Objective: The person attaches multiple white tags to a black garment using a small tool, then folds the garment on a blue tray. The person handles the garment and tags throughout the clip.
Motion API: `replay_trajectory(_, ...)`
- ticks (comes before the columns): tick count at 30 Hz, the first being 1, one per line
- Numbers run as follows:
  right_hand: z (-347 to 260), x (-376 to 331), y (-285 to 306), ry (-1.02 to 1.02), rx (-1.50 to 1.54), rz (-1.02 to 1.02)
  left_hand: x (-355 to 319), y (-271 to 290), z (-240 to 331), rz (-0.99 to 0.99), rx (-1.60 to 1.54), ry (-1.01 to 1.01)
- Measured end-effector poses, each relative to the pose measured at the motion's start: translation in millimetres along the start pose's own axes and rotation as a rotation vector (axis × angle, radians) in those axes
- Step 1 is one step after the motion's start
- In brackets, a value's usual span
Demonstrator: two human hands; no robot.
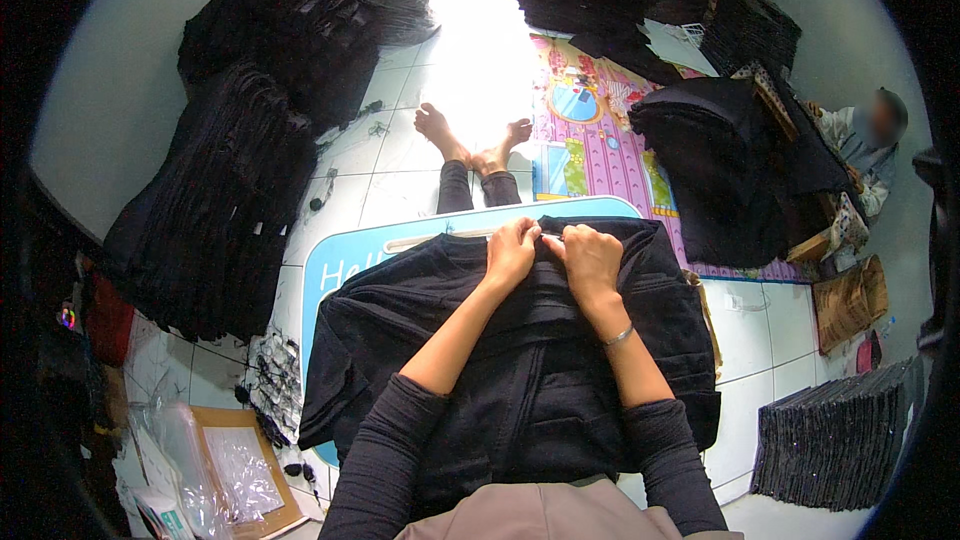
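A black garment point(450, 340) of soft cloth lies spread over a light blue low table point(322, 258), its folds falling past the table's near side. At the far edge of the cloth, my left hand point(512, 250) is closed, thumb and fingertips pinching the edge. Just to its right, my right hand point(592, 262) is also closed on the same edge, with a silver bracelet point(619, 336) on the wrist. A small pale bit shows by the right fingertips, too small to name. The two hands' fingertips nearly meet.
Tall stacks of black cloth point(215, 210) rise at left, with more black cloth point(715, 165) on a colourful mat point(590, 130) at right. A person point(865, 140) sits beyond it. Folded dark pieces point(830, 440) stand lower right; plastic bags point(240, 470) lie lower left. My feet point(445, 135) extend ahead.
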State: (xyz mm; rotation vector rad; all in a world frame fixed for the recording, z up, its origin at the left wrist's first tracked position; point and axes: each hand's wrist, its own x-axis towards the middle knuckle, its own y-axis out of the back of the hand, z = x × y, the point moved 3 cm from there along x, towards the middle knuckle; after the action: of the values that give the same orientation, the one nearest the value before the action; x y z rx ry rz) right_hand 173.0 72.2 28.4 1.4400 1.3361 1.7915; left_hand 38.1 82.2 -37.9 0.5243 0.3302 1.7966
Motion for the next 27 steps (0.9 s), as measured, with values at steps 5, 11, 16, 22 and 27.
replay_trajectory(5,9,-2,-10,-0.048,0.018,-0.079,8,8,-10,-0.097,-0.325,0.179)
replay_trajectory(11,20,2,2,-0.207,0.377,-0.162,3,212,-18,0.563,0.589,-0.094)
replay_trajectory(16,-28,17,-7,-0.096,0.547,-0.198,-29,202,-16,0.220,0.410,-0.116)
replay_trajectory(22,-67,10,-31,-0.062,0.543,-0.182,-32,107,4,0.087,0.728,0.125)
replay_trajectory(27,-63,5,-33,-0.003,0.640,-0.212,-42,119,-9,0.213,0.773,0.054)
